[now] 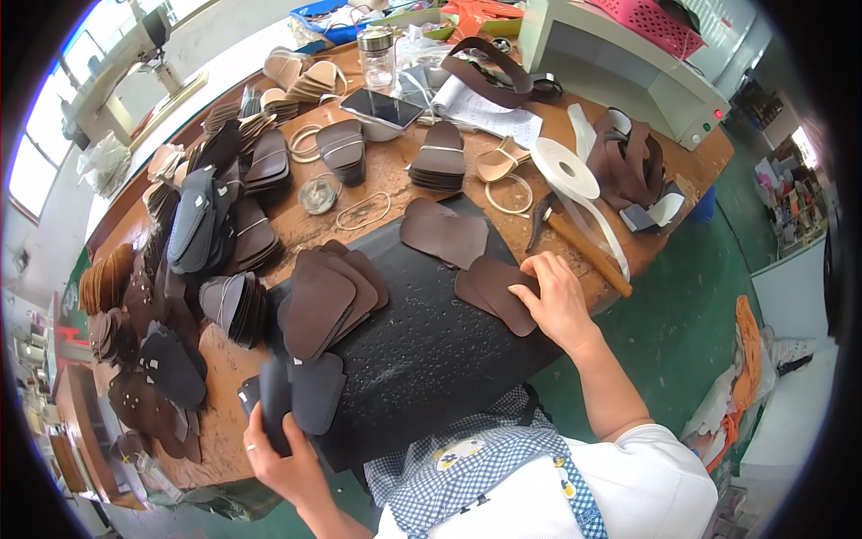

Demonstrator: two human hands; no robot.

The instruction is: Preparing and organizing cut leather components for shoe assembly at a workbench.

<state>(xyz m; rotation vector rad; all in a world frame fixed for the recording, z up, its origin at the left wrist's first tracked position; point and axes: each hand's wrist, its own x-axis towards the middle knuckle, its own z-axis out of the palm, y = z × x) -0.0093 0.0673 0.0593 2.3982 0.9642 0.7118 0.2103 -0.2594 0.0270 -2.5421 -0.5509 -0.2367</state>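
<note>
At the mat's lower left, my left hand (283,463) is closed on a dark leather piece (277,395), thumb on one side and fingers on the other. A dark grey piece (318,395) lies beside it. My right hand (561,301) grips the edge of a brown leather piece (505,295) at the right of the black mat (422,359); its fingertips are partly hidden. Another brown piece overlaps it. Above lie more brown pieces (444,234), and a fanned pile of brown pieces (328,296) rests on the mat's left part.
Banded stacks of leather pieces (438,157) fill the bench's left and back. A wooden-handled hammer (584,247) and a white tape roll (566,169) lie at right. Behind are a phone (382,108), a glass jar (377,58) and a pale metal box (620,81).
</note>
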